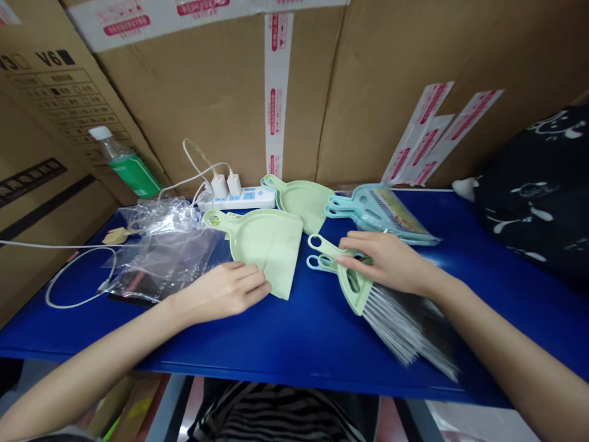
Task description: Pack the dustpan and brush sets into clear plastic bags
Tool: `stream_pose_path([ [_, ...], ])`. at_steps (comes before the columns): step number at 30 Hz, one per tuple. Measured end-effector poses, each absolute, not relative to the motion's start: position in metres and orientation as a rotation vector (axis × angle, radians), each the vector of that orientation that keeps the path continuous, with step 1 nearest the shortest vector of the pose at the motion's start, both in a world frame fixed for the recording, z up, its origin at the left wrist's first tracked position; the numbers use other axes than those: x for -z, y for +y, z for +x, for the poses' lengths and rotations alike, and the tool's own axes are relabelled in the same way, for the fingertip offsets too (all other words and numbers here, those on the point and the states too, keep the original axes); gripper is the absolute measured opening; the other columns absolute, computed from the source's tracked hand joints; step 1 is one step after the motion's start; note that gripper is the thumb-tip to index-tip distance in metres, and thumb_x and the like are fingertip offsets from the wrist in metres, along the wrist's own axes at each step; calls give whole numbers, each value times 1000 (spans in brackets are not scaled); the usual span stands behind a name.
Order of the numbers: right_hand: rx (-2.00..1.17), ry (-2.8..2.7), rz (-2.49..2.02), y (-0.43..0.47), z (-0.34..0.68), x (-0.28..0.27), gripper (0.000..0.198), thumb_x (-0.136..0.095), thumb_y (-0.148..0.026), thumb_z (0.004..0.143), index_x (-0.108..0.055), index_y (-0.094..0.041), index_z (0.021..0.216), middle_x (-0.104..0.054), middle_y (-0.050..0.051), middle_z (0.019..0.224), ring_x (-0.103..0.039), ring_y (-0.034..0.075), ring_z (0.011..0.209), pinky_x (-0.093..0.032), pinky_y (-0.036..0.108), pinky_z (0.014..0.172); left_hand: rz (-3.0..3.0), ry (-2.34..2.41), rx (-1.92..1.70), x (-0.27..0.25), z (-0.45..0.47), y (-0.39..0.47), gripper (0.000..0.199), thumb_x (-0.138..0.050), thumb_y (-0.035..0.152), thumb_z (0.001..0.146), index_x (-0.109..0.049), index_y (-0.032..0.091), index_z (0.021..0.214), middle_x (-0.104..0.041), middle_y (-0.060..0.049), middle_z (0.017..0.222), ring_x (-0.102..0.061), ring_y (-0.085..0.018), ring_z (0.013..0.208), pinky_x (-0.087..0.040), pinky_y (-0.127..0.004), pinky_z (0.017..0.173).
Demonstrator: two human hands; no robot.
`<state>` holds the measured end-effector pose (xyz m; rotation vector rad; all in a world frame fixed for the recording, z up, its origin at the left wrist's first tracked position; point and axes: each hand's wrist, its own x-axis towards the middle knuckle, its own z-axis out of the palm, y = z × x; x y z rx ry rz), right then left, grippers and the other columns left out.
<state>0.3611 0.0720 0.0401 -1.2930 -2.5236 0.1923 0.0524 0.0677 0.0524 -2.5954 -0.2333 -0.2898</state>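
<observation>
My left hand (232, 288) is curled closed against the near edge of a light green dustpan (269, 242), its fingertips hidden beneath. My right hand (381, 255) has its fingers closed on a light green hand brush (356, 298) with grey bristles pointing toward the lower right. Under that brush lies another brush with a blue handle loop (315, 263). Behind the near dustpan sits a further green dustpan (306, 199). Blue dustpans (359, 205) in clear wrapping, with a printed card, lie beyond my right hand.
Crumpled clear plastic bags (170, 252) and a white cable (50, 294) cover the left of the blue table (276, 344). A power strip (253, 197) with chargers runs along the cardboard wall (221, 104). A green-labelled bottle (133, 172) leans at back left; dark patterned fabric (538, 190) is at right.
</observation>
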Motion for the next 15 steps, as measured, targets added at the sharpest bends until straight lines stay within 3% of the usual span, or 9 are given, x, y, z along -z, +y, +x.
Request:
stream_pose_path([
  [8, -157, -2591, -1275, 70, 349, -55, 50, -25, -56, 98, -50, -22, 72, -53, 3, 67, -51, 17, 58, -34, 29, 55, -2714, -220, 336, -34, 45, 46, 19, -45, 10, 96, -62, 14, 89, -54, 2, 67, -51, -12, 61, -43, -25, 53],
  [15, -95, -2724, -1109, 70, 308, -58, 49, -24, -47, 101, -59, -20, 81, -56, 5, 71, -51, 17, 61, -33, 29, 57, -2788, -203, 355, -24, 48, 32, 18, -47, 10, 95, -63, 13, 87, -53, 1, 67, -51, -12, 61, -40, -25, 47],
])
